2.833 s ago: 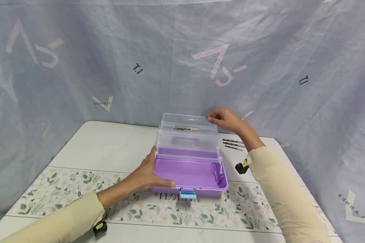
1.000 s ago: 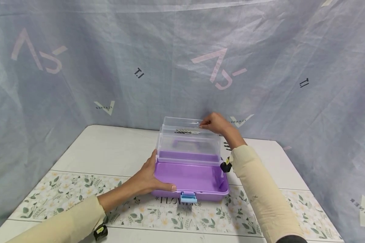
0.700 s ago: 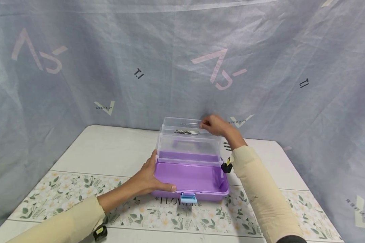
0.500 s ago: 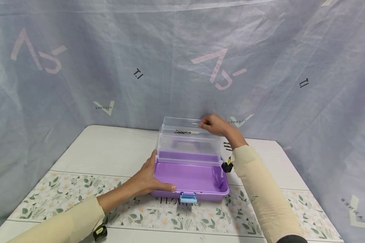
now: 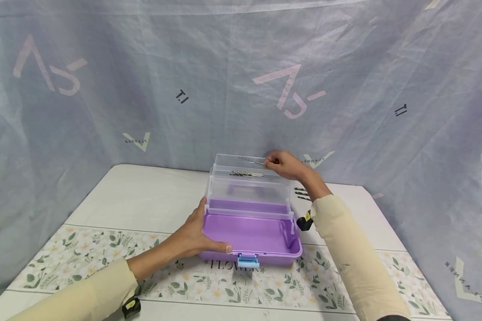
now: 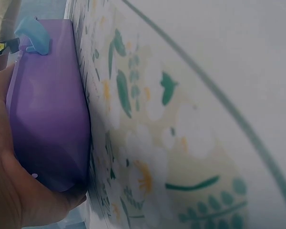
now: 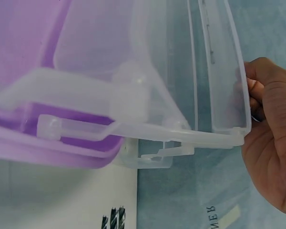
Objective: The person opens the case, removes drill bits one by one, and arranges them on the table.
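Observation:
A purple toolbox (image 5: 249, 232) stands open, its clear stepped trays (image 5: 249, 191) raised at the back. My left hand (image 5: 194, 236) grips its front left corner, thumb along the front rim; in the left wrist view that hand (image 6: 19, 176) wraps the purple wall. Over the rearmost clear tray (image 5: 229, 159), my right hand (image 5: 285, 164) pinches a thin drill bit (image 5: 250, 159) by its right end, the bit's free end pointing left and slightly up. Several drill bits (image 5: 247, 174) lie together in the tray just in front. The right wrist view shows the right hand (image 7: 271, 129) beside the tray's end.
Three more drill bits (image 5: 302, 193) lie on the white table to the right, partly behind the right forearm. A blue latch (image 5: 248, 261) hangs from the box front over the flower-printed strip (image 5: 209, 285). Grey cloth (image 5: 209, 67) rises close behind.
My right hand came down to the trays, and a drill bit now shows in its fingers. Over the last second the bit's free end has tipped upward toward the rearmost tray. The left hand stays put.

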The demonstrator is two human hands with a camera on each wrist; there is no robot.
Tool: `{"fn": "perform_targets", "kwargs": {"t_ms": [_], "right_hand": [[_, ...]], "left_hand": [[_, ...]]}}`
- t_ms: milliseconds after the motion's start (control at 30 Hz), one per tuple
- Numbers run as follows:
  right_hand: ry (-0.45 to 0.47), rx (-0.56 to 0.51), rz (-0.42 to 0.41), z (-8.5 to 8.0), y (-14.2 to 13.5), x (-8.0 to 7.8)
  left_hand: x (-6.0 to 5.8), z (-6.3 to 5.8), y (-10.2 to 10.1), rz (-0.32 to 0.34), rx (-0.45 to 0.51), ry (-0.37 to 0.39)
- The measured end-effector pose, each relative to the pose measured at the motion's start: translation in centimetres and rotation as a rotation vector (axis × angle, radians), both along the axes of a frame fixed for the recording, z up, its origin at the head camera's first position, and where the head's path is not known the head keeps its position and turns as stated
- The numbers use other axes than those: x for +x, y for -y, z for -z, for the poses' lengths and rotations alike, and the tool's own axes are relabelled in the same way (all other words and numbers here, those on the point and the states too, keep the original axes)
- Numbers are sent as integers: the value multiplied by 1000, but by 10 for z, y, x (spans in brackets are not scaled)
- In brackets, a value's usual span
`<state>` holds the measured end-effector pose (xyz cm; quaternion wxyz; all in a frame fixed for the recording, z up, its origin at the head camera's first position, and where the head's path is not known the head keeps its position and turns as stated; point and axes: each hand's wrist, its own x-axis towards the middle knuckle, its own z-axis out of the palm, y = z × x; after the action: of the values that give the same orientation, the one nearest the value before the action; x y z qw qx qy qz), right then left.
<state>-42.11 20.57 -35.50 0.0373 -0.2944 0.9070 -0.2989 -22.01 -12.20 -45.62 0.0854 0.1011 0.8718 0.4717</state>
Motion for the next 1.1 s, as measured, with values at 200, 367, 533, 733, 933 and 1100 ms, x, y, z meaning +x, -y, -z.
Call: {"fn": "perform_targets", "kwargs": {"t_ms": [200,367,533,733,933,1100], "right_hand": [[-21,-5,-7,-9,0,10],[-47,13,-9,-14,-5,15],[-36,16,-5,-13,-17,19],[-62,14,-2,-13,-33,25],[-60,20,22,-12,-48,30],[-66,17,41,-10,-59,35]], "left_hand": [[1,-1,0,-5,8,6],[0,-1,0,-11,18,16],[0,0,0,-9,17,13],[0,-2,-1,0,22,5],[-1,1,-1,5,31,-11],[-2,3,0,26,39,-23]]}}
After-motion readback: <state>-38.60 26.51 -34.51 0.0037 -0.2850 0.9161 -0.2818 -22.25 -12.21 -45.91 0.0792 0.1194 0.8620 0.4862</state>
